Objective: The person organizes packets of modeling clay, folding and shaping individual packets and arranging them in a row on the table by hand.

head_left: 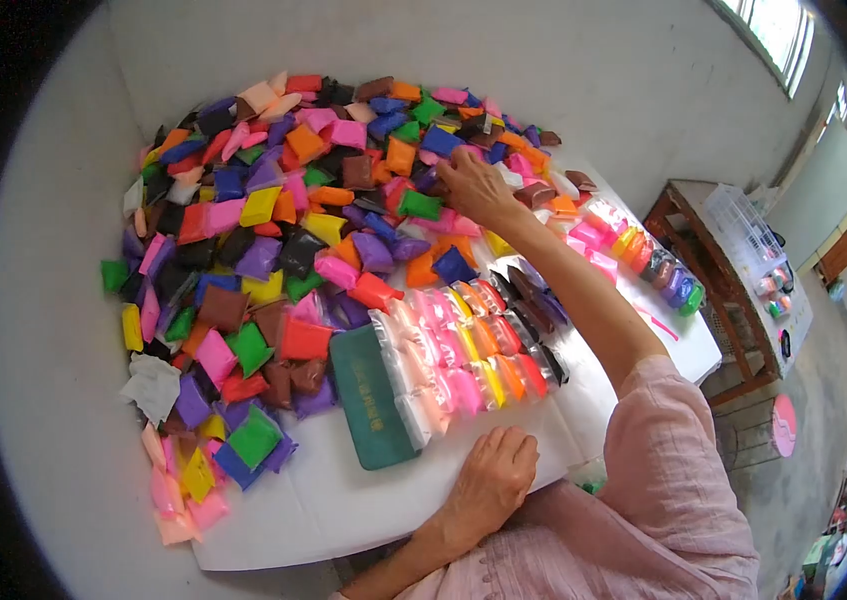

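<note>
My right hand [476, 190] reaches into the far side of a large pile of small coloured packets [258, 205]. Its fingers are bent down and drawn together among the packets; what they hold, if anything, is hidden. A green packet [420, 205] and a blue packet [441, 140] lie close to it. My left hand [491, 480] rests near the table's front edge, fingers curled in and nothing visible in them. Just beyond it, rows of clear-wrapped packets [473, 345] in peach, pink, yellow, orange, red and black lie side by side, against a dark green case [371, 400].
The white-covered table [313, 510] meets the wall on the left and back. More clear-wrapped coloured packets [653, 260] lie at its right end. A crumpled white tissue [151, 388] sits by the pile. A wooden side table [713, 240] with a plastic basket [743, 230] stands to the right.
</note>
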The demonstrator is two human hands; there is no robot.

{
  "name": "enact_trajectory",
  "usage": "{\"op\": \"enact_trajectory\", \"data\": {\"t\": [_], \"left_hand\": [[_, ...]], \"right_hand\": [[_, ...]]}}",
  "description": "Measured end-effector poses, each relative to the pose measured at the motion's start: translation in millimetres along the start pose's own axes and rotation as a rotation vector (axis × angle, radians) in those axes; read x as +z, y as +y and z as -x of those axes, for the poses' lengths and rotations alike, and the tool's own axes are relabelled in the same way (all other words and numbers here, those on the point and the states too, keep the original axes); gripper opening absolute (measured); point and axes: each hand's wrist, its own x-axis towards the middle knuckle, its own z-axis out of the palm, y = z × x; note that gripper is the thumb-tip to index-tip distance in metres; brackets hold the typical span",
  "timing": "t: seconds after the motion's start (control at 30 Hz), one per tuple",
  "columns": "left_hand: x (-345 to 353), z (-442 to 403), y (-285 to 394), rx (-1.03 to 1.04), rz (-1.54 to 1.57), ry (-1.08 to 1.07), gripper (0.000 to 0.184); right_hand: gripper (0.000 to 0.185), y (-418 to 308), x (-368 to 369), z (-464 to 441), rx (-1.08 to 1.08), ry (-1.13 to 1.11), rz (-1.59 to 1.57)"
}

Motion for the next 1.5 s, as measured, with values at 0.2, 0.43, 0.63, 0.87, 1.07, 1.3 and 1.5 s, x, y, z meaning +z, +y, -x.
{"op": "enact_trajectory", "data": {"t": [0.2, 0.43, 0.63, 0.87, 1.07, 1.3, 1.5], "left_hand": [[2.0, -1.1, -1.5, -0.001, 0.0, 0.043, 0.019], [1.3, 0.5, -2.0, 0.007, 0.046, 0.094, 0.017], [-2.2, -0.1, -0.9, 0.011, 0.027, 0.059, 0.017], [1.7, 0.3, -4.6, 0.027, 0.037, 0.089, 0.016], [-1.3, 1.9, -3.6, 0.043, 0.03, 0.11, 0.016], [-2.6, 0.5, 0.6, 0.065, -0.019, 0.081, 0.016], [-4.8, -0.2, 5.0, 0.042, -0.033, 0.104, 0.014]], "right_hand": [[0.02, 3.5, 8.1, -2.1, -0.144, 0.061, 0.078], [0.016, 6.4, -3.2, 2.9, -0.186, -0.048, 0.025], [0.013, 11.2, -21.3, 10.8, -0.141, -0.187, -0.156], [0.014, 11.9, -39.0, 15.4, 0.087, -0.05, -0.483], [0.011, -12.9, -167.0, 80.9, 0.495, -0.064, -1.116], [0.007, -34.3, -236.9, 229.5, 0.677, -0.476, -0.954], [0.031, -80.7, -244.1, 275.8, 0.429, -0.197, -0.194]]}}
